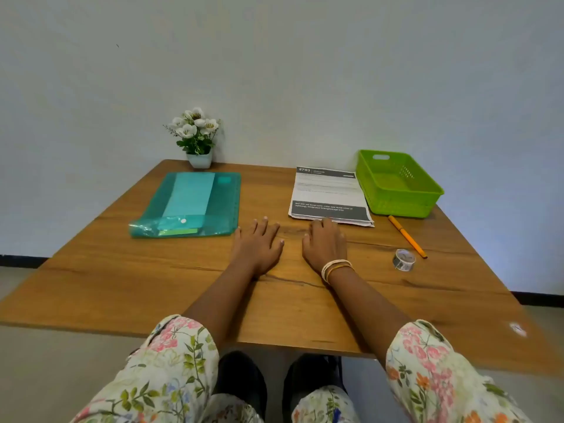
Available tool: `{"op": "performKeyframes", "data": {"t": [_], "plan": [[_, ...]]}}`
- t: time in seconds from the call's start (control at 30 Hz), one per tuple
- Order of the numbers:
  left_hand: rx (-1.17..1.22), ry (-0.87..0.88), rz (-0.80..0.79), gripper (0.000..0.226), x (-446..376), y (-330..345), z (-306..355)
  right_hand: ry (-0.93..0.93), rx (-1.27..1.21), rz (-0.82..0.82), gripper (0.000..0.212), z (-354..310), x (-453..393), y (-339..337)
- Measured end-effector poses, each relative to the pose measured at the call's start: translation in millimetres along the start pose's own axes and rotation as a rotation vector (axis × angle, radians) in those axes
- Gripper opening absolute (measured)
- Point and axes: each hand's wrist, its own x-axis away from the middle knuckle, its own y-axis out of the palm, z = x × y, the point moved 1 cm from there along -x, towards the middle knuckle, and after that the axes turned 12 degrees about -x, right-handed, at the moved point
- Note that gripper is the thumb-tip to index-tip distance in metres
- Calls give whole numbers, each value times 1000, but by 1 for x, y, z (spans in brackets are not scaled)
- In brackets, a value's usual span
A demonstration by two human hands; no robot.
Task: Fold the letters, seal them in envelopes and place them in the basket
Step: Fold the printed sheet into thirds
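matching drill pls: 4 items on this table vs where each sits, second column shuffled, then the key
Things:
1. basket
2. tape roll
3. teal folder
4. flower pot

Places:
A. left half of the table, ahead of the left hand
B. far right corner, beside the stack of letters
C. far edge, against the wall
D. right side, at the near end of the orange pen

Pairs: 1-B, 2-D, 3-A, 4-C
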Motion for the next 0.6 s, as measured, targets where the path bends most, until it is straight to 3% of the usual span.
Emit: {"op": "performKeyframes", "data": {"t": [0.13, 0.3, 0.6], "plan": [[-9, -12, 15, 59, 2, 3, -1, -74, 40, 39, 25, -3, -18, 2], [27, -26, 45, 57, 1, 3, -3, -31, -75, -90, 27, -2, -42, 13], [42, -40, 84, 55, 1, 8, -4, -98, 100, -144, 21, -2, -53, 15]]}}
